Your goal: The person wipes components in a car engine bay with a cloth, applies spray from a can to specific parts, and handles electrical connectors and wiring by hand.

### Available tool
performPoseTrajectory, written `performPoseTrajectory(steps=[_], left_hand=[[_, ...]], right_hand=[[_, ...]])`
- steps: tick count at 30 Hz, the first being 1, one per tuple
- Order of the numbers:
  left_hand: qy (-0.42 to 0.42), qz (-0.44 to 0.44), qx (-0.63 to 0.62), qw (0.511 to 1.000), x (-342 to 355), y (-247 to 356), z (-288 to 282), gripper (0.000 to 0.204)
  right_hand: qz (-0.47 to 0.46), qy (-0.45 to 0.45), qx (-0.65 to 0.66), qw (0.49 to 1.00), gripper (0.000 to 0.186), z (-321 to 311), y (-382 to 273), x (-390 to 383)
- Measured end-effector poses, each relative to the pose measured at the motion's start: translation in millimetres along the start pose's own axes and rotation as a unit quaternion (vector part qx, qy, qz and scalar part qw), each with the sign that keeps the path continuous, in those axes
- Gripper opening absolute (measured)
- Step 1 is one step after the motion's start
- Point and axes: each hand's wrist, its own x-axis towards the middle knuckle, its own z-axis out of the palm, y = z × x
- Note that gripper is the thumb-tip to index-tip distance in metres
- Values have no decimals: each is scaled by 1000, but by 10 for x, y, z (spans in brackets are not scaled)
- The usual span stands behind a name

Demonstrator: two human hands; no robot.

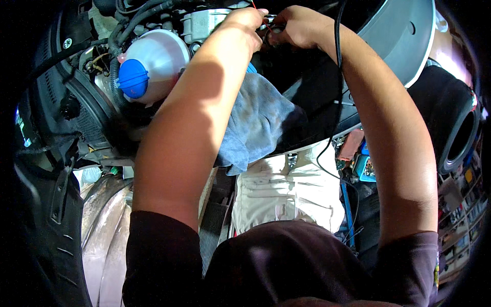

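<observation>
Both my arms stretch forward into an open engine bay, and my hands meet at the top of the view. My left hand (248, 24) has its fingers bent inward; a thin red wire or rod (262, 16) runs beside its fingertips. Close to its right, my right hand (303, 26) is closed with fingers curled round a small dark part (274, 29), too shaded to name. What lies within the left fingers is hidden. Below my hands a blue-grey cloth (258, 117) is draped over the dark edge of the car.
A white coolant tank (166, 53) with a blue cap (133, 78) stands left of my left forearm, near hoses. A black cable (337, 66) hangs across my right wrist. A tyre (450, 117) and a blue bin (365, 168) are at the right.
</observation>
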Motion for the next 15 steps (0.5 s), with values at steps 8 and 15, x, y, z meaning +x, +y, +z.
performPoseTrajectory(steps=[8, 15], left_hand=[[-22, -36, -67, 997, 39, 6, 135, 16], [-23, -21, -89, 996, 510, -274, 18, 18]], right_hand=[[-18, 83, -213, 973, 46, -79, -49, -217], [-38, 47, -169, 984, 43, -68, -186, -303]])
